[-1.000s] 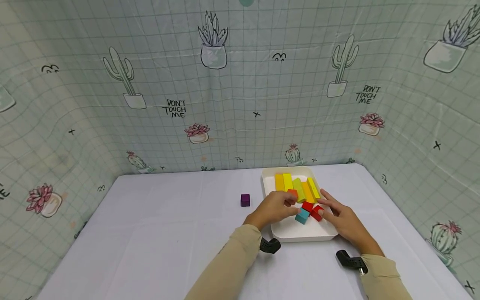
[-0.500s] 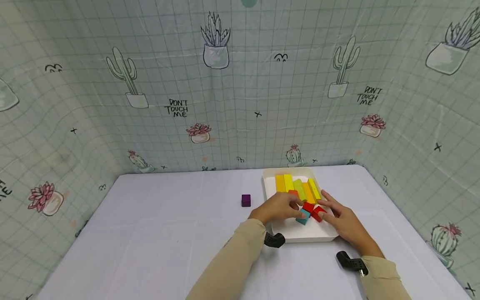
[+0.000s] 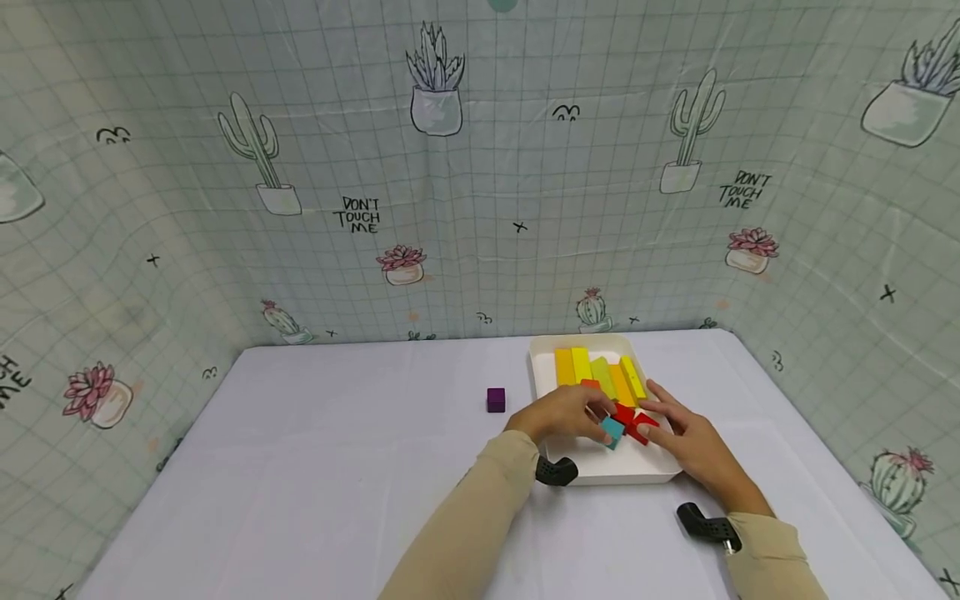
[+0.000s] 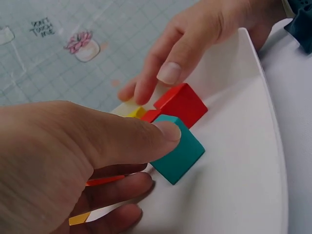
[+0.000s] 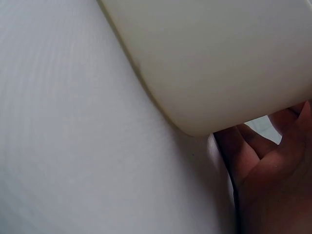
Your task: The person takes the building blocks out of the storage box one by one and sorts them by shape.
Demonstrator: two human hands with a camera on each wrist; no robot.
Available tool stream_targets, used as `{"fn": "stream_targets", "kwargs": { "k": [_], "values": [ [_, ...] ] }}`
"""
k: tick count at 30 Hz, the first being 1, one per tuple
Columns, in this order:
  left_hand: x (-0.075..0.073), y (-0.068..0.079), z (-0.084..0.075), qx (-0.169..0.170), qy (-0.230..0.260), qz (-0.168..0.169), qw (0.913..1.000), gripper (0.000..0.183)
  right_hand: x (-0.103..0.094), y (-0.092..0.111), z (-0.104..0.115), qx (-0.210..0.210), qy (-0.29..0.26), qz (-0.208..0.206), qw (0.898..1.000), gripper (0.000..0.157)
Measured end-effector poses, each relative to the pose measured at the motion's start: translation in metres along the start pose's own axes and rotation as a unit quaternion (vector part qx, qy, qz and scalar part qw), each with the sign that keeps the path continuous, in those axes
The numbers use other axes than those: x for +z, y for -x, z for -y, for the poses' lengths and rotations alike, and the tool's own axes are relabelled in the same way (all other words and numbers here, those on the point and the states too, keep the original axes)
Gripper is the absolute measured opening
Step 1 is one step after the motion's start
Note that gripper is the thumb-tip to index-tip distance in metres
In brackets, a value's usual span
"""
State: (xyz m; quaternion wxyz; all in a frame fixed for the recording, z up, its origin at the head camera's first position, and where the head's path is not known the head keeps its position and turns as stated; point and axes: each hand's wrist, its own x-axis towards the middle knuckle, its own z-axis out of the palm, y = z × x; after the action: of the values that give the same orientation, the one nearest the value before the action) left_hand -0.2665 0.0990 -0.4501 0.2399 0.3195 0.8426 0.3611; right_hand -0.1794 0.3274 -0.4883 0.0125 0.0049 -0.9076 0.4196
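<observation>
My left hand (image 3: 566, 412) pinches a teal block (image 4: 178, 158); its thumb lies on the block's upper edge and its index fingertip is hidden behind. The block sits tilted, corner down in the left wrist view, over the white tray (image 3: 615, 480). Close beside it are two red blocks, one nearer the middle (image 3: 622, 414) and one to the right (image 3: 645, 429). My right hand (image 3: 697, 446) is at the tray's right side, fingers extended along the rim, thumb tip right at the right-hand red block. In the right wrist view, the tray's outer wall covers part of this hand.
Several yellow and amber bars (image 3: 602, 371) lie side by side at the tray's far end, with an orange block (image 3: 590, 384) partly behind my left hand. A purple cube (image 3: 496, 400) stands on the white tablecloth (image 3: 337, 467) left of the tray. A patterned curtain (image 3: 480, 167) hangs behind.
My left hand has shifted a little right and closed its fingers on the teal block, which has turned and moved slightly toward the red blocks. My right hand stays nearly still.
</observation>
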Motion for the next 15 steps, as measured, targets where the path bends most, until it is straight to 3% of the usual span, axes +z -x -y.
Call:
{"fn": "stream_targets", "kwargs": {
  "k": [8,15],
  "values": [
    [0.0028,-0.0004,0.002,0.004,0.01,-0.017,0.9998,0.025,-0.0014,0.0007,0.0038,0.006,-0.014,0.001,1.0,0.068],
    [0.0037,0.0009,0.0011,0.0,-0.017,-0.02,0.9997,0.027,-0.0003,0.0009,0.0053,0.009,-0.017,0.003,1.0,0.068]
  ]
}}
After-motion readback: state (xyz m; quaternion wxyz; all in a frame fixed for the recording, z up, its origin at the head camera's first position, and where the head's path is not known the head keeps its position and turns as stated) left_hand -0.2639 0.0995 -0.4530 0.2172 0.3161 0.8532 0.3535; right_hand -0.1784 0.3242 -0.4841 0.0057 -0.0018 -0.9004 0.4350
